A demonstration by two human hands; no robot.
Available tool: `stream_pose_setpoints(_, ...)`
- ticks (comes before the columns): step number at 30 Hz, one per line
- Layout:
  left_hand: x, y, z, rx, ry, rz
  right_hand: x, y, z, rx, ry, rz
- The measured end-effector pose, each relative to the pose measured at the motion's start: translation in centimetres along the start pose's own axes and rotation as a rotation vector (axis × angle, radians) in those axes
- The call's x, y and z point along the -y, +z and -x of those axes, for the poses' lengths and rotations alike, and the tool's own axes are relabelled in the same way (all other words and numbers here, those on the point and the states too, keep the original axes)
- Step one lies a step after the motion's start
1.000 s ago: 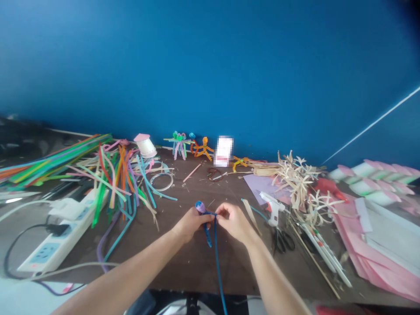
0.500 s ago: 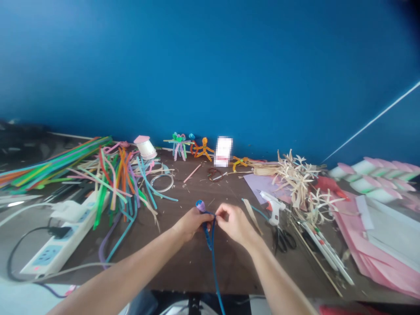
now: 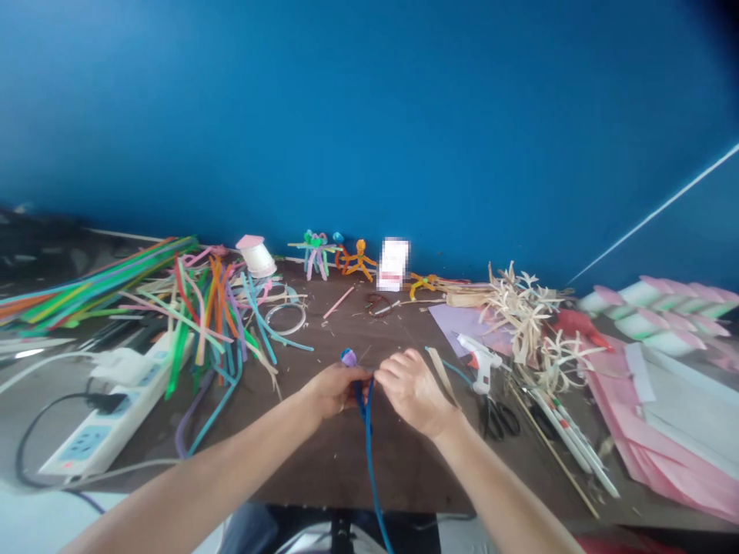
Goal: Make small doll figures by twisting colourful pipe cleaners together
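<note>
Over the front middle of the table, my left hand (image 3: 338, 387) is closed around a small pipe-cleaner figure (image 3: 349, 357) with a purple and blue rounded top. Its twisted dark blue lower part hangs below my fingers. My right hand (image 3: 411, 388) is closed just beside it, pinching a long blue pipe cleaner (image 3: 372, 469) near the figure. The rest of that pipe cleaner hangs down past the table's front edge. My fingers hide the spot where the pipe cleaner meets the figure.
Loose coloured pipe cleaners (image 3: 213, 315) and a power strip (image 3: 109, 419) with cables lie left. Small finished figures (image 3: 360, 260) stand along the wall. On the right are a glue gun (image 3: 482, 362), black-handled scissors (image 3: 499, 419), dried husk flowers (image 3: 523, 308) and pink paper (image 3: 629, 415).
My right hand has turned, its fingers curling in closer to the left hand. The figure's top has tilted slightly, and the hanging pipe cleaner has shifted a little left.
</note>
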State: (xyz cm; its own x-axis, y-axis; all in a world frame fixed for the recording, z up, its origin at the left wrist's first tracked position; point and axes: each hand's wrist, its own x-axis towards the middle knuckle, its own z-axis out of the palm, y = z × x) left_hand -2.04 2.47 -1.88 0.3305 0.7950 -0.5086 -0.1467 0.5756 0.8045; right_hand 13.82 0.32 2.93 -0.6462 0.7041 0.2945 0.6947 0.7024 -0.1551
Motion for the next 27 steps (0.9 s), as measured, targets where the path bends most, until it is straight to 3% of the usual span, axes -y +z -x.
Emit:
stream_pose_setpoints(3, -0.1, 0.1, 0.4, -0.025, 0.089, -0.049, -0.7, 0.5, 0.0, -0.026, 0.259, -0.381)
stream_pose_setpoints(6, -0.7, 0.2, 0.8, -0.009, 0.299, -0.24, -1.7, 0.9, -0.1, 0.062, 0.529, -0.791)
stream_pose_setpoints(10, -1.6, 0.4, 1.2, 0.026, 0.399, -0.446, -2.7, 0.8, -0.4, 0.205, 0.676, -1.072)
stream_pose_setpoints(18, -2.1, 0.6, 0.9, 0.05, 0.368, -0.462, -3.1, -0.4, -1.3, 0.254, 0.623, -1.0)
stream_pose_setpoints(27, -2.2, 0.4, 0.7, 0.099, 0.338, -0.446, -3.4, -0.2, -1.6, 0.34, 0.569, -0.882)
